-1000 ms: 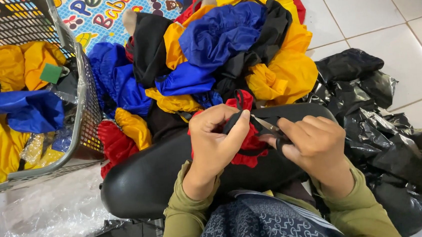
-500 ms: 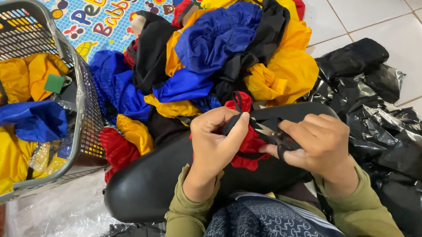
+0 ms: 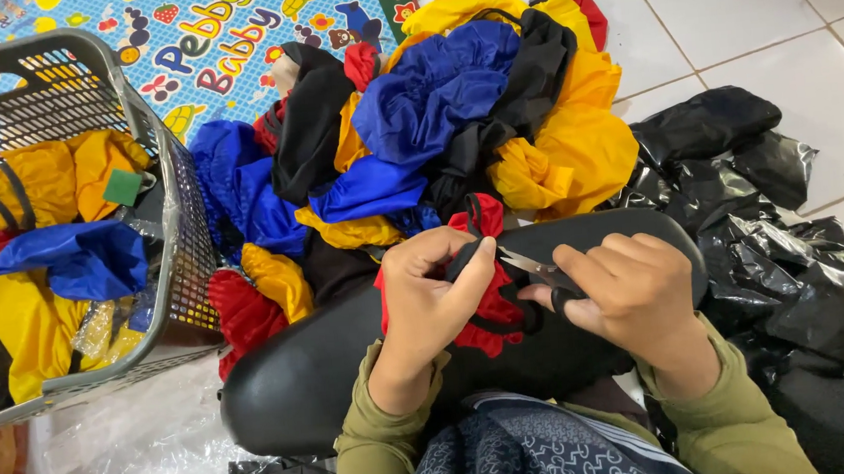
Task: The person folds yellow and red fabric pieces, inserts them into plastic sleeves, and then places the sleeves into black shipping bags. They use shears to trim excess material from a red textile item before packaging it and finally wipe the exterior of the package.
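My left hand (image 3: pixel 426 292) pinches a small red cloth piece with black trim (image 3: pixel 493 307) against a black padded board (image 3: pixel 293 378) lying across my lap. In my right hand (image 3: pixel 632 296) is a pair of small scissors (image 3: pixel 530 266), their blades pointing left at the cloth next to my left fingertips. Both hands are close together over the board. Olive-green sleeves cover my wrists.
A heap of blue, yellow, black and red cloth pieces (image 3: pixel 453 124) lies just beyond the board. A grey wire basket (image 3: pixel 137 119) at the left holds more cloth. Crumpled black plastic bags (image 3: pixel 783 239) sit at the right, clear plastic (image 3: pixel 118 451) at the lower left, on white tiles.
Both hands stay on the red cloth and scissors; they shift only slightly. The view has tilted a little, moving the basket and heap in frame.
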